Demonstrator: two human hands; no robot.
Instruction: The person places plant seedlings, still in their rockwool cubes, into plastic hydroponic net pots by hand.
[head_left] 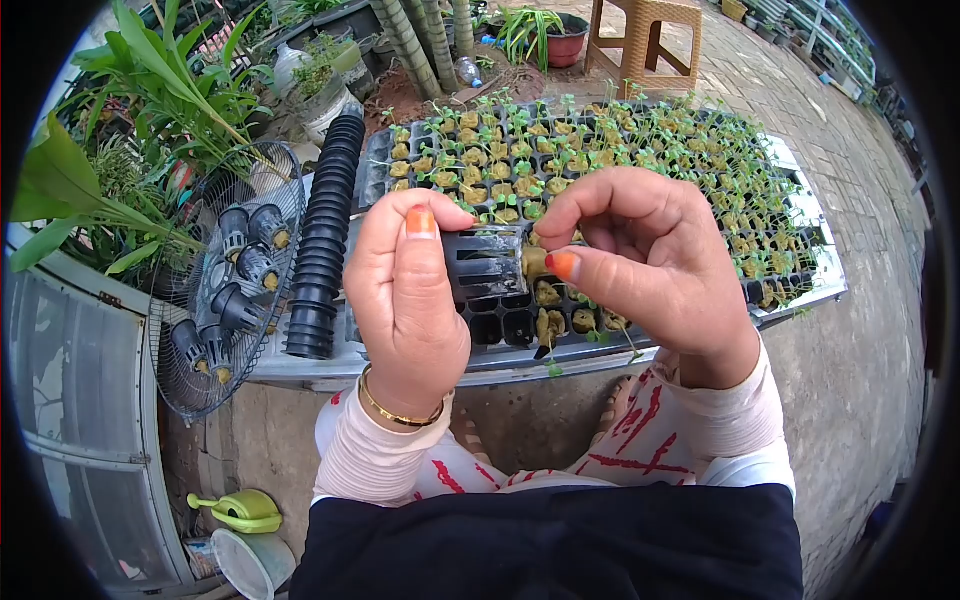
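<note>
My left hand (pixel 410 300) is closed around a black slotted net pot (pixel 487 262), held on its side with its bottom pointing right. From that end sticks a yellowish-brown rockwool plug (pixel 537 262). Thumb and index finger of my right hand (pixel 645 265) pinch at the plug, its tip hidden behind them. Below both hands lies a black seedling tray (pixel 485 328) with rows of plugs and small green seedlings (pixel 640 140). Some cells along the near edge hold no plug.
A long stack of black net pots (pixel 325 240) lies left of the tray. Further left, a wire basket (pixel 165 350) holds several net pots with plugs (pixel 238 308). A green watering can (pixel 245 510) and a pale bucket (pixel 252 565) stand on the floor. Behind is a brown stool (pixel 645 45).
</note>
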